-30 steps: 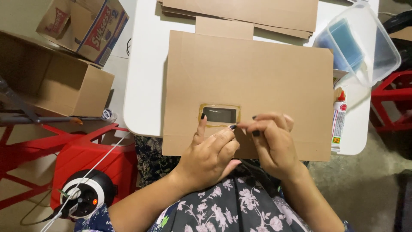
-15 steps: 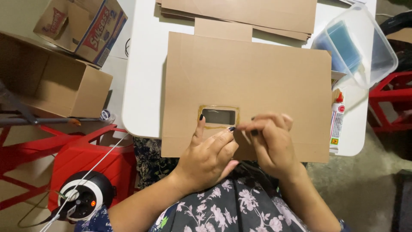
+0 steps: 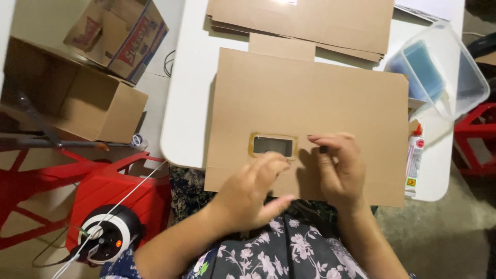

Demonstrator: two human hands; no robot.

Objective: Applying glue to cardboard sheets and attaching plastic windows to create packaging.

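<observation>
Both hands low on a flat cardboard sheet [image 3: 310,103] spread over the white bench [image 3: 186,103]. Left hand [image 3: 253,188] loosely curled, fingertips resting just below the small rectangular window [image 3: 274,145] cut in the sheet; grip narrow, nothing visibly held. Right hand [image 3: 338,165] just right of the window, fingers bent and pinched toward each other against the cardboard; cannot tell whether anything thin sits in that grip. Window framed by a darker glued border, directly above the left grip and left of the right one.

Beyond the hands, across the sheet: a stack of more cardboard sheets [image 3: 310,20]. Far right of the right grip: a clear plastic tub [image 3: 465,82], tilted on the bench corner, holding a bundle of blue-tinted clear pieces [image 3: 421,67]. Nearer, right of the right grip: a glue bottle [image 3: 415,155] with a red cap, lying along the bench edge.

Left of the left grip, off the bench: an open brown carton [image 3: 67,98], inside mostly in shadow, contents not discernible; behind it a printed carton [image 3: 121,36], tipped. Below those, a red stool [image 3: 119,191] and a black-and-white spool [image 3: 106,237] with white string.
</observation>
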